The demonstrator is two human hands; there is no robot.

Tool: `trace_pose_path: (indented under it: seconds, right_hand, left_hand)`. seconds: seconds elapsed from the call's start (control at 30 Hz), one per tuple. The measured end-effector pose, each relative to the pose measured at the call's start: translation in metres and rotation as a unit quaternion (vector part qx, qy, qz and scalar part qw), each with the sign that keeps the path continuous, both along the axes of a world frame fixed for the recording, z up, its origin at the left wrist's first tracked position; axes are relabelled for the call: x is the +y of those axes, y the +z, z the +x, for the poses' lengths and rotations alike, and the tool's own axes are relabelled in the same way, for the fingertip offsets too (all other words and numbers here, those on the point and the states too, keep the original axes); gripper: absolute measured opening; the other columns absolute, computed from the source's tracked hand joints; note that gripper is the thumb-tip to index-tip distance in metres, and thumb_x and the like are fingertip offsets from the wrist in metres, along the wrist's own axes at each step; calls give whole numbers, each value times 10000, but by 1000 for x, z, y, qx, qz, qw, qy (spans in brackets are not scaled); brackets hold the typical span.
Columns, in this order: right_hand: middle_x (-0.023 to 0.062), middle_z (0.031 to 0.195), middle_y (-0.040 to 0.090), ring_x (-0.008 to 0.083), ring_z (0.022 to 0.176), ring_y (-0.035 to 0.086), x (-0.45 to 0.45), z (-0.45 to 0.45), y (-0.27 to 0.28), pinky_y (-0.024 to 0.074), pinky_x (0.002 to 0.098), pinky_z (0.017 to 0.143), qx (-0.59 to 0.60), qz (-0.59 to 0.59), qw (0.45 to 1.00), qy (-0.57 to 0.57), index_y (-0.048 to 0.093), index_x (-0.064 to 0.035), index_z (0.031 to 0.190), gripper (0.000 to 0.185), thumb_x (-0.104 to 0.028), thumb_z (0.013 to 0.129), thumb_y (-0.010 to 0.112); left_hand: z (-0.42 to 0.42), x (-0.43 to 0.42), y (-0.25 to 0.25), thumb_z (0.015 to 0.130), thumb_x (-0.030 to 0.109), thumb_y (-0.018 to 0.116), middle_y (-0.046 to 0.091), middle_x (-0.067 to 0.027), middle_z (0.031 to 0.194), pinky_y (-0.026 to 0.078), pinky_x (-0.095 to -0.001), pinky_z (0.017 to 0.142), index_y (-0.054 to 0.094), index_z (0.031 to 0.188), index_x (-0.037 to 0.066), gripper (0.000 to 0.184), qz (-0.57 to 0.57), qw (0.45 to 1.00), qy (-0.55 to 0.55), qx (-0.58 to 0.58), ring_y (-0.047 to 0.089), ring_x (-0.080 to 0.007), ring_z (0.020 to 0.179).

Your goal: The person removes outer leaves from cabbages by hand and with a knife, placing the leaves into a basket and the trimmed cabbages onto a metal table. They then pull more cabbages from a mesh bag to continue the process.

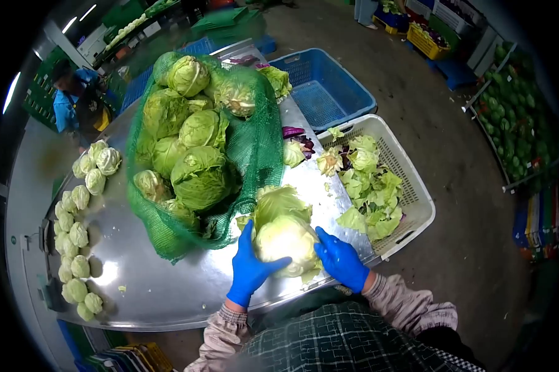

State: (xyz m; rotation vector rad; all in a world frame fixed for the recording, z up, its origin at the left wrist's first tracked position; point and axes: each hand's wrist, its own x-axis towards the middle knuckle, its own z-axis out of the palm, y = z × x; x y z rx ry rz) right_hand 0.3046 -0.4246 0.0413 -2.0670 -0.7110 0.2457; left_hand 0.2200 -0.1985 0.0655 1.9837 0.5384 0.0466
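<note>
A: Object and position?
B: A round, pale-green cabbage head with smooth, tight leaves; it sits low on the silvery metal counter, close to your body, just beside the open green mesh sack of larger cabbages.

A: Grip state?
B: Your blue-gloved left grip cups the near left side, thumb spread across the front. Your blue-gloved right grip bears on the right flank with its fingertips. The two together clasp the head between them.

A: Expected handling?
B: Judged fairly heavy and dense, firm at the core. The ruffled, bright-green outer leaves at its far side look soft and likely to tear; they would make a poor handhold. The pale surface may be slippery if damp, and it could bruise under hard fingertips.

A: Best hold?
B: Both palms low on the opposite flanks, below the widest part, with fingers spread and pressure even. A one-sided push would probably let it roll, since its base looks rounded; whether a stem lies underneath, you cannot tell.
</note>
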Motion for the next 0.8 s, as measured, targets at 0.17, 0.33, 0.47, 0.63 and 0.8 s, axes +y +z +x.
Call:
trace_pose_path:
  seconds: [0.17,0.33,0.47,0.63,0.8]
  right_hand:
    - [247,1171,593,383,769,660,-10,-5,32,538,418,631,-34,-142,989,19,412,12,1406,547,-255,953,564]
    - [233,1123,620,375,806,666,-28,21,-23,545,443,696,107,-78,989,-61,519,-95,1340,432,-311,966,537]
    - [250,862,650,402,838,650,-16,47,-28,516,446,684,171,-39,980,-99,626,-58,1137,341,-333,946,564]
    - [216,803,660,328,696,645,23,117,-126,492,399,627,53,-11,987,-149,632,6,955,290,-263,858,679]
    - [226,904,684,412,839,657,27,148,-36,525,479,718,-75,-117,974,-177,516,-39,1310,609,-437,867,639]
  left_hand:
    - [15,-37,6,546,641,844,445,-244,1403,461,-443,995,339,1435,-28,1222,176,978,-107,35,492,-379,1251]
    - [24,-58,4,576,602,854,502,-239,1329,478,-441,965,406,1375,-35,1116,181,978,-105,8,536,-368,1181]
    - [18,-42,-7,544,499,918,549,-209,1267,486,-413,965,442,1332,-20,1057,93,994,-63,-15,573,-342,1139]
    - [-18,-18,-101,578,384,939,542,-194,1297,482,-404,983,421,1347,-24,1014,-32,995,96,-27,563,-269,1172]
    - [1,-38,32,687,186,880,585,-215,1190,550,-391,861,387,1322,-60,840,-314,933,176,-12,602,-294,1079]
